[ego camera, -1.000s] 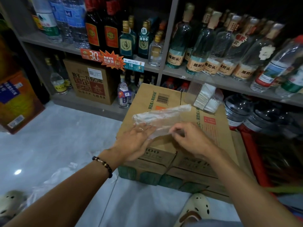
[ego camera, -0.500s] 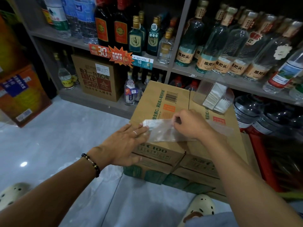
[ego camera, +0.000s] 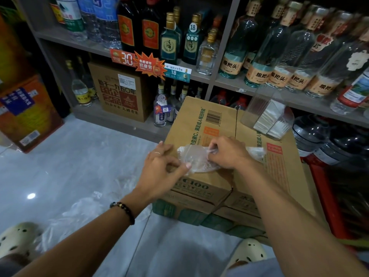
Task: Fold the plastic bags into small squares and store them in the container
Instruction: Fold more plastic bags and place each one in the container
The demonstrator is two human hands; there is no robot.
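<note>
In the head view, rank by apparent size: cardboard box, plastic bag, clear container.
1. cardboard box, clearly largest.
2. plastic bag and clear container look alike; hands cover part of the bag, so unranked.

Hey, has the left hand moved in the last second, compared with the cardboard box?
Yes. The left hand has gone from lying flat on the bag to pinching the plastic bag at its left end, near the front edge of the cardboard box.

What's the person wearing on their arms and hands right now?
Both forearms are bare, with no sleeves in view. The left hand has a thin ring on one finger and a dark beaded bracelet at the wrist. The right hand wears nothing visible.
</note>
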